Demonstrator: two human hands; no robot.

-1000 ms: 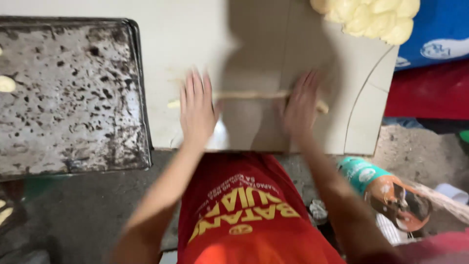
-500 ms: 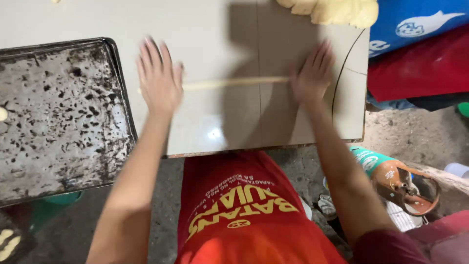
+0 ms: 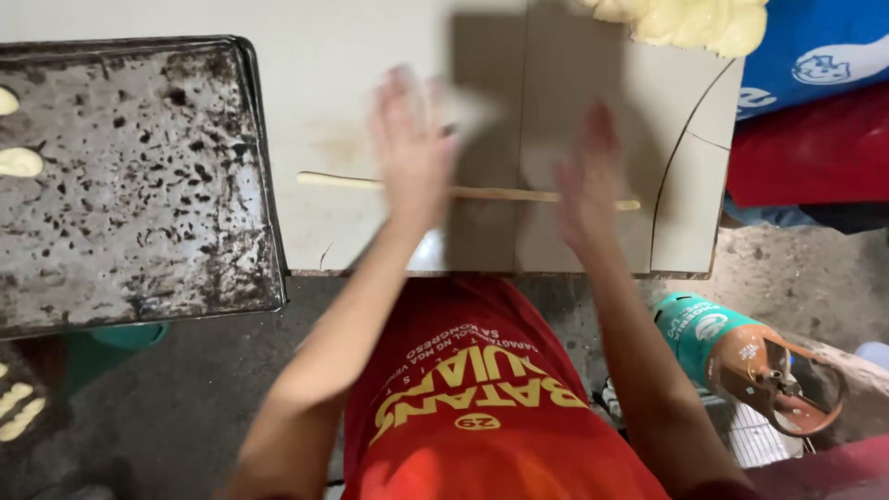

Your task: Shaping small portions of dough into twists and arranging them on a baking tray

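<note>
A long thin rope of pale dough (image 3: pixel 500 193) lies across a white tiled work surface (image 3: pixel 352 74). My left hand (image 3: pixel 407 148) is flat on the rope left of its middle, fingers spread and blurred. My right hand (image 3: pixel 585 181) lies palm-down on the rope nearer its right end. Both hands press on the dough and neither grips it. The rope's left end (image 3: pixel 319 179) sticks out past my left hand.
A dark, scorched baking tray (image 3: pixel 139 185) sits at the left with small pale dough pieces (image 3: pixel 18 162) at its far edge. A lump of yellow dough (image 3: pixel 685 20) rests at the top right. A teal and orange can (image 3: pixel 741 352) lies on the ground at the lower right.
Both hands have moved inward and toward me along the rope, and the dough rope has grown longer and thinner, now reaching further left.
</note>
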